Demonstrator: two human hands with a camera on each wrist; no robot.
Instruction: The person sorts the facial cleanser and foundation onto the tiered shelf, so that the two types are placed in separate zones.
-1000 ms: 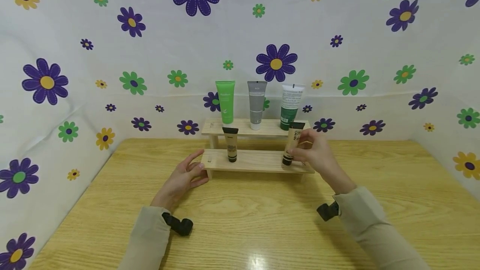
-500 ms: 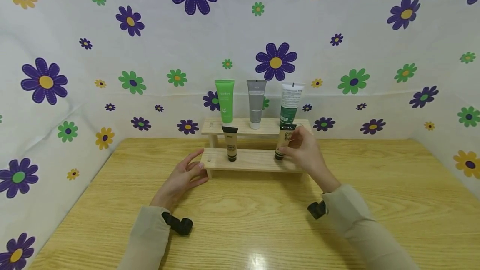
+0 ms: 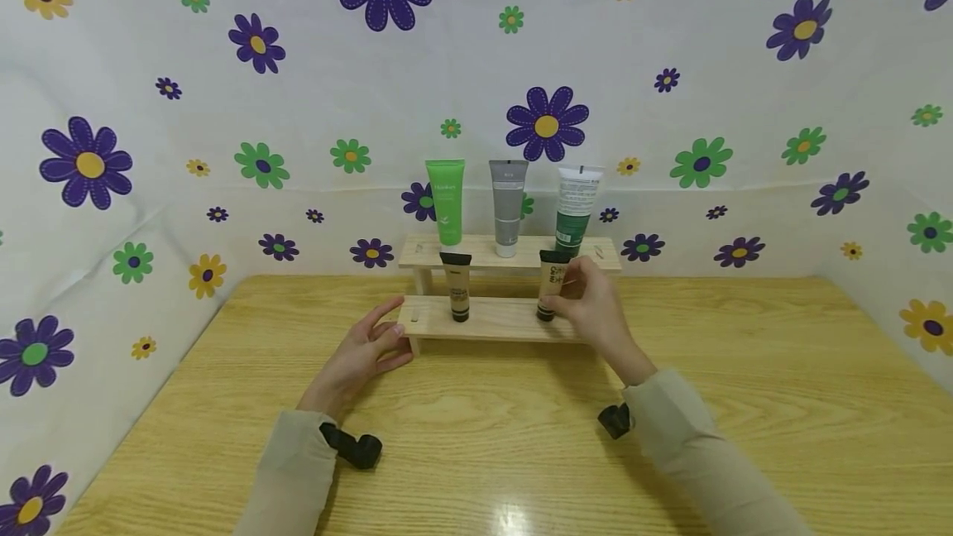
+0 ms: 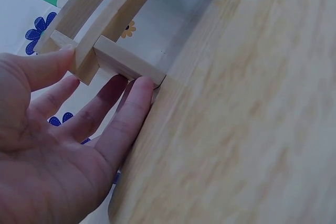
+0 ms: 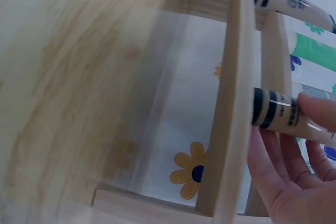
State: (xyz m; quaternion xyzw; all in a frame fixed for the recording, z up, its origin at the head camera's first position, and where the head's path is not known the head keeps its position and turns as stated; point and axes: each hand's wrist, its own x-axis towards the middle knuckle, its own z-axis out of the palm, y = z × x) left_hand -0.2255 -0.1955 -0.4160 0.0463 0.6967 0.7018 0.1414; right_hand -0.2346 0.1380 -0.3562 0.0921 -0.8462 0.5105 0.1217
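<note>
A two-step wooden display rack [image 3: 502,317] stands on the table. My left hand [image 3: 365,347] grips the left end of its lower step; in the left wrist view the thumb meets the step board and the fingertips lie against the leg [image 4: 128,61]. My right hand [image 3: 599,313] pinches a beige cosmetic tube [image 3: 552,278] with a black cap and black crimped end. This tube is upright over the right part of the lower step, its cap right at the board in the right wrist view. Another beige tube [image 3: 459,288] stands cap-down on the left of that step.
On the upper step stand a green tube [image 3: 447,201], a grey tube [image 3: 509,209] and a white-and-green tube [image 3: 577,203]. Behind the wood-grain table [image 3: 476,437] hangs a white cloth [image 3: 417,89] with printed flowers.
The right hand has brought its beige tube leftward along the lower step, and the tube has gone from tilted to upright. The left hand has stayed at the rack's end.
</note>
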